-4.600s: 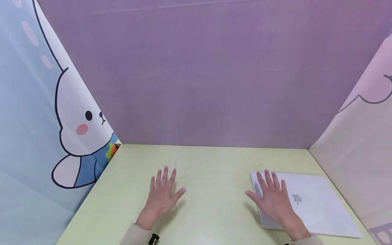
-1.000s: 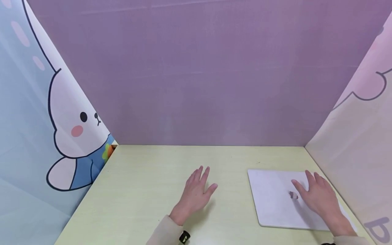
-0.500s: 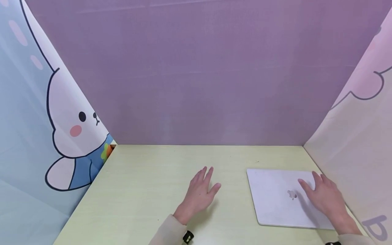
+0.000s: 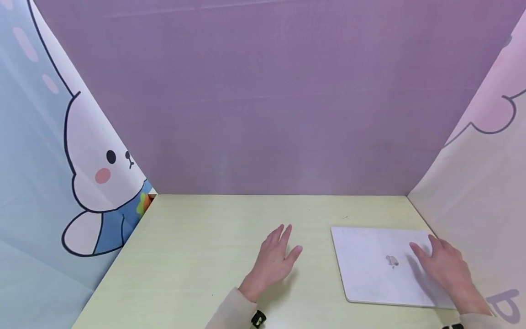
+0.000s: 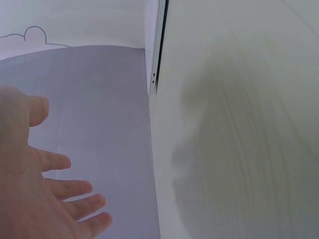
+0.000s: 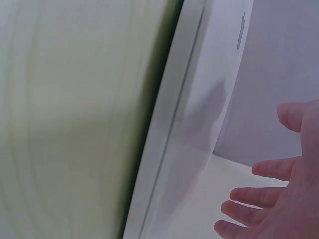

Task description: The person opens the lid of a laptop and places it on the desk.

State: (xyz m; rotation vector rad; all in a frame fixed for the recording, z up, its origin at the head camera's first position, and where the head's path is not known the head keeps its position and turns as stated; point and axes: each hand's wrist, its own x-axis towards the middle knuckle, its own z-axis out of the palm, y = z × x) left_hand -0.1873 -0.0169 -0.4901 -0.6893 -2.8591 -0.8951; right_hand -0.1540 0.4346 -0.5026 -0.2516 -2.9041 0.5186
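A closed silver laptop (image 4: 365, 269) with an apple logo lies flat at the right of the table. Over its right end is my right hand (image 4: 448, 267), thumb spread and fingers reaching toward the far right corner; its shadow falls on the lid. In the right wrist view that hand (image 6: 279, 199) has slightly bent, parted fingers, apart from the laptop's edge (image 6: 169, 119). To the left of the laptop, my left hand (image 4: 271, 260) hovers above the table with its fingers extended and holds nothing. Its shadow shows on the tabletop in the left wrist view, beside the hand (image 5: 45, 184).
The pale wooden table (image 4: 197, 246) ends at a purple backdrop (image 4: 263, 100). A blue cloth with a cartoon rabbit (image 4: 102, 160) hangs at the left. A pink and white cloth (image 4: 485, 196) stands close along the laptop's right side.
Both hands have moved to the right. My right hand has gone from the laptop's left part to its right end; the left one has turned and come nearer. The laptop stays closed.
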